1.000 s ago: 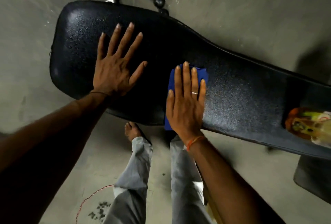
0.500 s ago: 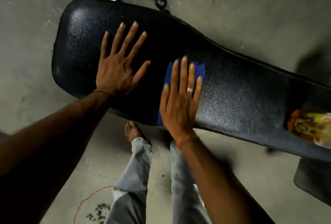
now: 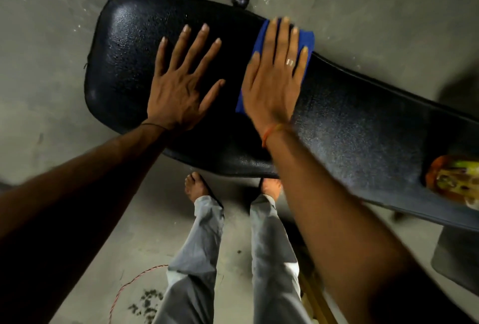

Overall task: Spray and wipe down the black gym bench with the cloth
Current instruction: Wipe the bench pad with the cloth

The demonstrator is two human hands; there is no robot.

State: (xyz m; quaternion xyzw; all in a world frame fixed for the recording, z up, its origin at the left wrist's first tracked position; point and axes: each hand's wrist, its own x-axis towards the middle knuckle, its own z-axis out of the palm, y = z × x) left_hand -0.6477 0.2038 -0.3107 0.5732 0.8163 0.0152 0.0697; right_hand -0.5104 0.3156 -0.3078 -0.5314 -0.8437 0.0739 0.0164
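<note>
On bench (image 3: 350, 126), flat right hand (image 3: 274, 80) presses cloth (image 3: 307, 43).

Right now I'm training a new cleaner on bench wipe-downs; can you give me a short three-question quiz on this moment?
1. True or false: the left hand presses the blue cloth.
2. Where does the bottle lie? A) on the floor B) on the bench's right end C) in a hand
3. Fill in: the right hand lies ____ on the cloth.

Key: 1 false, it rests bare on the bench; 2 B; 3 flat.
</note>
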